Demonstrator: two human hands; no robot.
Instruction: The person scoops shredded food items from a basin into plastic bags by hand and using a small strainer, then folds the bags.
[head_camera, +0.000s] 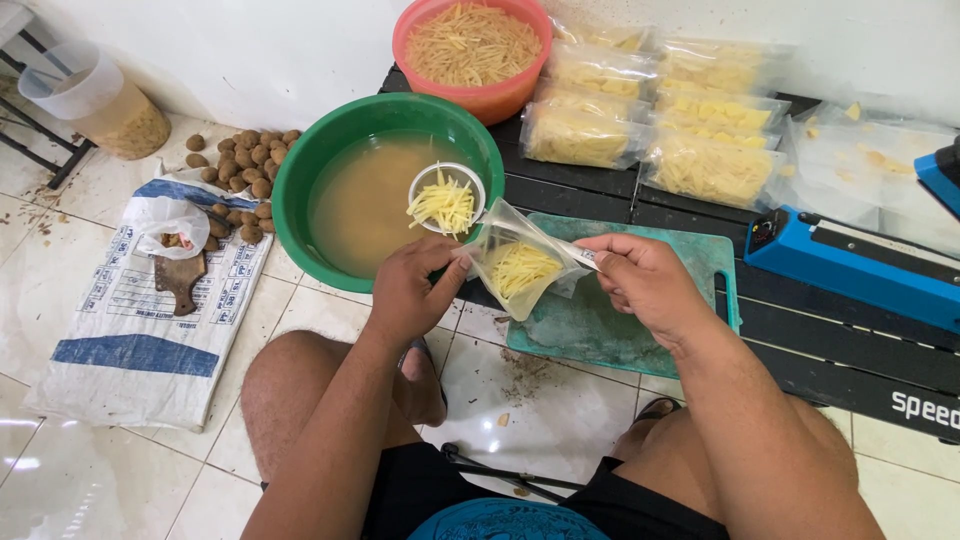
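My left hand grips one edge of a clear plastic bag partly filled with pale yellow potato strips. My right hand holds the handle of a small metal strainer and also touches the bag's other edge. The strainer, heaped with potato strips, hangs tilted over the rim of a green basin of cloudy brownish water, just above the bag's open mouth. The bag hangs over a green cutting board.
An orange basin of strips stands at the back beside several filled clear bags. A blue heat sealer lies at the right on a black mat. Left, whole potatoes and a knife rest on a white sack.
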